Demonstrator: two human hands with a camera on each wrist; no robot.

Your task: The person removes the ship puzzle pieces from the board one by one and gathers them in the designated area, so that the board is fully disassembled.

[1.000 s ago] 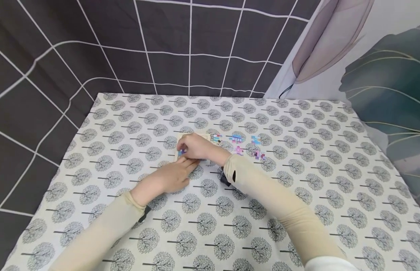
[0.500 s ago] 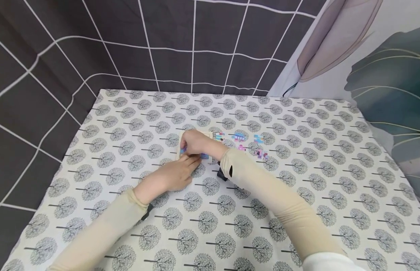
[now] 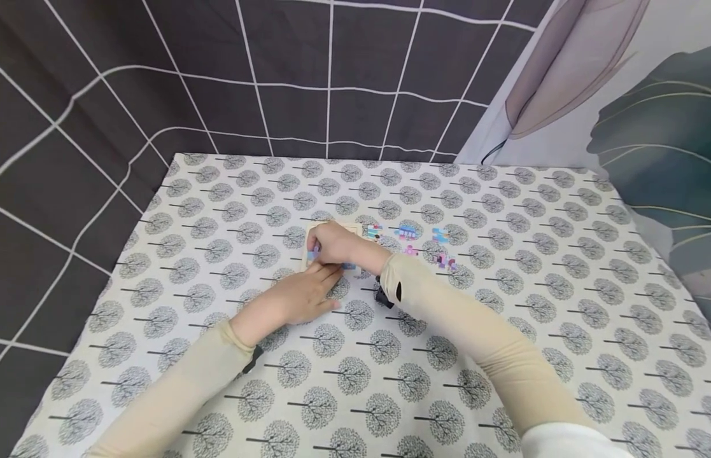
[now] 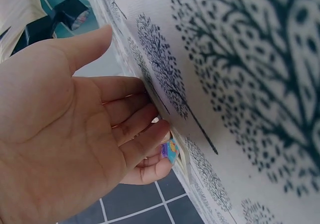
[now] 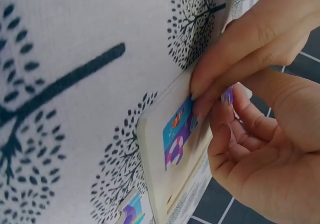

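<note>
both hands are at the puzzle board, mid-surface. left hand point(image 3: 300, 298) lies flat-ish on the near edge, fingers extended & close together, thumb out to the side; it grips nothing, fingertips just rest on the board. right hand point(image 3: 337, 243) arches over the board w/ fingers curled, thumb & fingertips narrow, pinching a small purple pc point(image 5: 227, 94), mostly hidden by fingers.

pale wooden board point(image 5: 152, 146) lies on the surface point(image 3: 355, 346); blue-purple corner pc point(image 5: 176, 136) w/ striped fish & ring sits inside its frame, next to the fingertips. rest of the inside is partly covered by hands, can't tell how many pcs are in.

loose pcs to the right of the board: multicolour pc point(image 3: 375, 231) just beside it, then blue pc w/ windows point(image 3: 408, 233), then light blue pc point(image 3: 440, 235); nearer the person, pink pc point(image 3: 411, 250) & pink-purple pc point(image 3: 445, 260), apart from each other.

tree-print cloth covers the surface; beige sleeves point(image 3: 475, 331) on both arms, dark grid curtain point(image 3: 286, 63) behind.
</note>
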